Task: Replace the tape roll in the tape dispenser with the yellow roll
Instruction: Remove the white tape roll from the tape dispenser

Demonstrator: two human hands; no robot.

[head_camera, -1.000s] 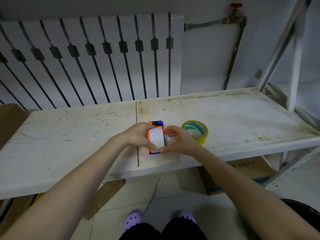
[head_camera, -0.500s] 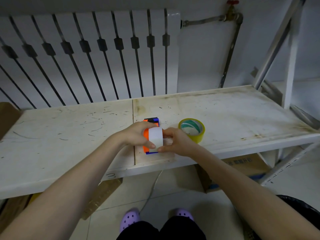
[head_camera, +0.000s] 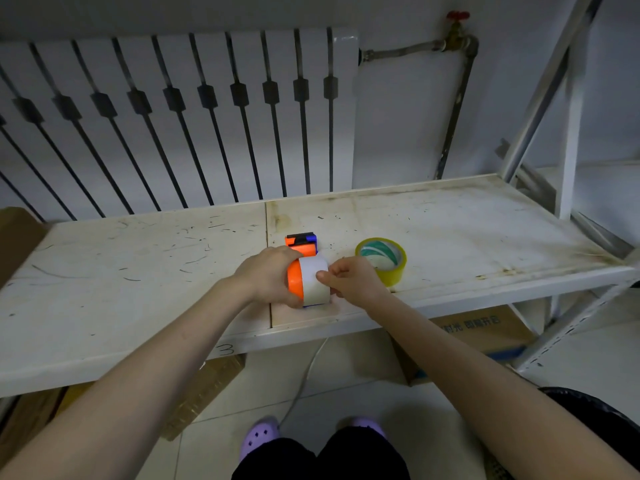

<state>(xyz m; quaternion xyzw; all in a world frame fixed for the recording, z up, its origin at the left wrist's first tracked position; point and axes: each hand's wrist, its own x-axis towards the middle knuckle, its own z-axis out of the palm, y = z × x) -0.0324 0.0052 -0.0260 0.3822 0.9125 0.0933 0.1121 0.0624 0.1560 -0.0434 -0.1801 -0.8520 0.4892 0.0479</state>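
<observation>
Nearest the camera: dark trousers and two purple clogs point(head_camera: 260, 437) on a tiled floor, with a white cable point(head_camera: 304, 374) running up under the shelf. Both bare forearms reach forward over the front edge of a scuffed white shelf point(head_camera: 138, 289). Left hand point(head_camera: 268, 277) is closed around the orange side of the tape dispenser point(head_camera: 300, 268), fingers curled over its top, thumb below near its front end. The dispenser sits on the shelf just right of the seam between the two shelf boards, its blue and black far end showing beyond the hand. A white tape roll point(head_camera: 314, 279) stands on edge in the dispenser. Right hand point(head_camera: 349, 280) is mostly curled, thumb and forefinger pinched at the right face of the white roll; whether they hold a loose tape end cannot be told. Yellow roll point(head_camera: 381, 261) lies flat on the shelf just beyond and to the right of the right hand, apart from the dispenser, green and white print visible inside its core. Cardboard boxes point(head_camera: 485, 336) under the shelf. Farther back: white radiator point(head_camera: 180, 116) with dark bars against the wall, a pipe point(head_camera: 453, 109) with a red-handled valve point(head_camera: 457, 15) to its right, and a white shelf frame point(head_camera: 568, 109) at far right.
</observation>
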